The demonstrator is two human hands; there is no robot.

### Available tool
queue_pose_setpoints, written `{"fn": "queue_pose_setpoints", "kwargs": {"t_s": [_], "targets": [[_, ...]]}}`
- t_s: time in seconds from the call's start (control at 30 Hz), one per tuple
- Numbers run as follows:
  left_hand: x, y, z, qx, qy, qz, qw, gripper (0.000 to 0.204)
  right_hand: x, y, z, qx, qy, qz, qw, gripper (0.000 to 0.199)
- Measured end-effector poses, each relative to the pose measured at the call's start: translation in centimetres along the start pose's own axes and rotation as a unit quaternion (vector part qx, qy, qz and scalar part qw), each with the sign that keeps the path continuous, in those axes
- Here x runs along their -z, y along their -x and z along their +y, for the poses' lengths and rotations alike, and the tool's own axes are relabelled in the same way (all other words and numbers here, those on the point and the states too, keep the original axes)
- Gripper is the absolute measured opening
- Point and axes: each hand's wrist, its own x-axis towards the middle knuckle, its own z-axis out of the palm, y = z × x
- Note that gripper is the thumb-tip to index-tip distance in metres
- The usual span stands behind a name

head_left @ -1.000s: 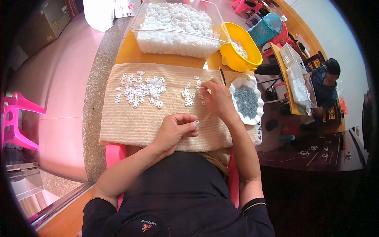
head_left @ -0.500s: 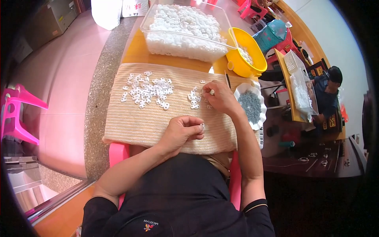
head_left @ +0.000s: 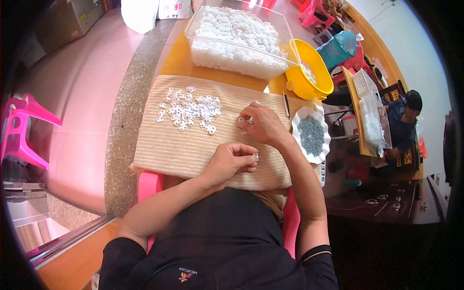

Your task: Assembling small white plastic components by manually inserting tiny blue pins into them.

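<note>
My left hand [head_left: 231, 163] is closed above the towel's near part, pinching a small white plastic piece [head_left: 255, 157] between thumb and fingertips. Farther up and to the right, my right hand [head_left: 265, 124] curls down with bent fingers over a small group of such pieces. White shows between its thumb and fingers, apparently one piece, though the hand hides most of this group. One loose piece [head_left: 244, 132] peeks out beside the thumb. To the left spreads a larger pile of white two-holed pieces [head_left: 193, 111] on the striped towel [head_left: 179, 150].
Behind the towel stands a clear bin [head_left: 232, 55] heaped with white pieces, beside a yellow basin [head_left: 314, 89]. A scalloped white dish [head_left: 325, 137] of small grey parts and a thin dark tool [head_left: 287, 105] lie right. A person [head_left: 402, 121] sits at another table; a pink stool [head_left: 34, 128] stands left.
My right hand has shifted left over the small group, covering pieces that showed before. My left hand keeps its pinch. The whole view has shifted slightly.
</note>
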Motion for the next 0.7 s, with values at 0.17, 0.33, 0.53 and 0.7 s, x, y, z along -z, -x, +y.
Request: {"fn": "queue_pose_setpoints", "kwargs": {"t_s": [0.17, 0.33, 0.53, 0.7], "targets": [[-0.1, 0.0, 0.1, -0.003, -0.002, -0.009, 1.000, 0.019, -0.6, 0.5, 0.5, 0.030, -0.027, 0.016, 0.999, 0.016], [0.0, 0.0, 0.1, 0.001, 0.000, -0.012, 1.000, 0.019, -1.1, 2.3, 1.1, 0.033, -0.147, 0.128, 0.980, 0.013], [-0.2, 0.0, 0.1, 0.005, 0.001, -0.006, 1.000, 0.018, -0.8, 5.3, 1.9, -0.091, -0.351, 0.148, 0.920, 0.014], [-0.1, -0.1, 0.0, 0.007, 0.000, -0.011, 1.000, 0.018, -1.0, 6.7, 1.8, -0.103, -0.454, 0.135, 0.875, 0.018]]}}
